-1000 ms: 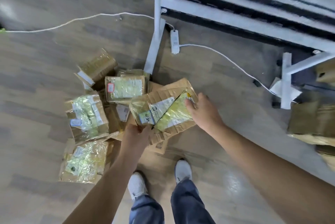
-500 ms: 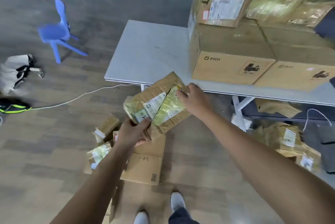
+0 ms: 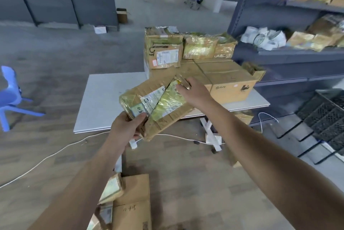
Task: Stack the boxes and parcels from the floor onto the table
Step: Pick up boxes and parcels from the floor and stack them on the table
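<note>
Head view. Printed on the front of the big brown carton (image 3: 229,80) at the right end of the counter (image 3: 104,97): "PICO", beside a dark pictogram too blurred to read. Stacked atop that carton, a taped box (image 3: 163,51) with a white shipping label, print too small to read. Held in the air over the counter's near edge, tilted: the flat cardboard parcel (image 3: 160,103), wrapped in yellowish tape, with a white label of unreadable print and a green-edged sticker near its lower left corner. Left grip (image 3: 126,127) clamped round that lower left corner, thumb on top by the sticker, forearm reaching up from below. Right grip (image 3: 194,92) curled over the parcel's upper right corner, palm down, arm stretched out long. On the floor in front of the counter, a flat carton (image 3: 134,201) with illegible handwritten marks and a small code, plus smaller taped parcels (image 3: 111,187) just to its left. Left of the counter, a blue chair (image 3: 9,97).
</note>
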